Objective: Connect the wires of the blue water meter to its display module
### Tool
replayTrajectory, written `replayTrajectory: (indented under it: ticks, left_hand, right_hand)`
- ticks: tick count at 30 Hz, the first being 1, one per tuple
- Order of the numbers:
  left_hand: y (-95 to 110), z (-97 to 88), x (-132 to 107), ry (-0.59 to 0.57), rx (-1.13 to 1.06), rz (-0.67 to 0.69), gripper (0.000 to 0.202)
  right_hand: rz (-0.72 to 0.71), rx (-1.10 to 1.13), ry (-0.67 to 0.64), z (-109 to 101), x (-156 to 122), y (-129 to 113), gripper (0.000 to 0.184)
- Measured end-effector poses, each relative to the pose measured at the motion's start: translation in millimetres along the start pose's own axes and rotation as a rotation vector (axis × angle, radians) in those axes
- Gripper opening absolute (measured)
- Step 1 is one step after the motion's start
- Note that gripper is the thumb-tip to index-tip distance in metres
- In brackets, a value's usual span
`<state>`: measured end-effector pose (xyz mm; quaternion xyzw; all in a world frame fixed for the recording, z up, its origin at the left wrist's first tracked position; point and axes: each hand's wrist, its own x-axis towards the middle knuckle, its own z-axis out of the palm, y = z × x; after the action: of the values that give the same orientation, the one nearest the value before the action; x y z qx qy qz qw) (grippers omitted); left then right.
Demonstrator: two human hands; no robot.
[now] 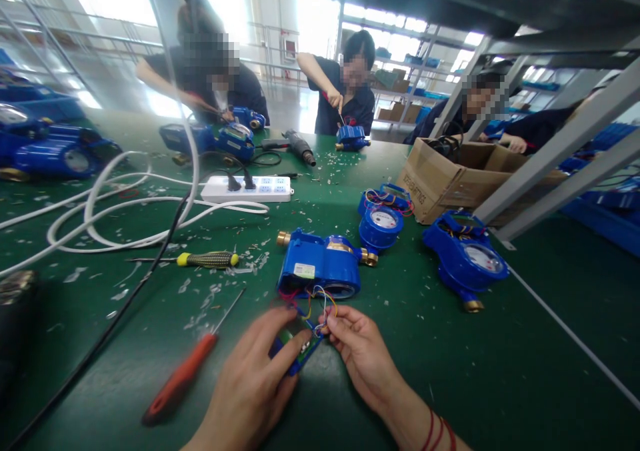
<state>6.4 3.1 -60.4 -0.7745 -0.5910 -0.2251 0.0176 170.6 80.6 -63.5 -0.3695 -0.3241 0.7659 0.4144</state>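
Your left hand (253, 368) came in from the lower left, back upward, thumb and fingers grasping a small blue cover (294, 369) with a green board (304, 351) inside. Your right hand (357, 351), forearm slanting in from the lower right, pinched thin wires (325, 296) between thumb and forefinger, at the cover's edge. Just beyond both grips lay the blue meter (323, 264); left of your left hand, a red screwdriver (183, 374).
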Motion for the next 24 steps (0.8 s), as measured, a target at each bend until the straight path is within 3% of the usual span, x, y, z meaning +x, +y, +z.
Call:
replayTrajectory:
  ticks: [13,24]
  left_hand:
    - [-1.6,0.6,-0.4,-0.029,0.037,0.049,0.047]
    - [-4.3,-1.9,-1.7,-0.024,-0.011,0.032,0.044]
  right_hand:
    - [-0.018,-0.005,-0.015,0.0,-2.7,-1.4,0.014]
    - [-0.012,-0.041,-0.021,1.8,-0.2,-2.7,0.017]
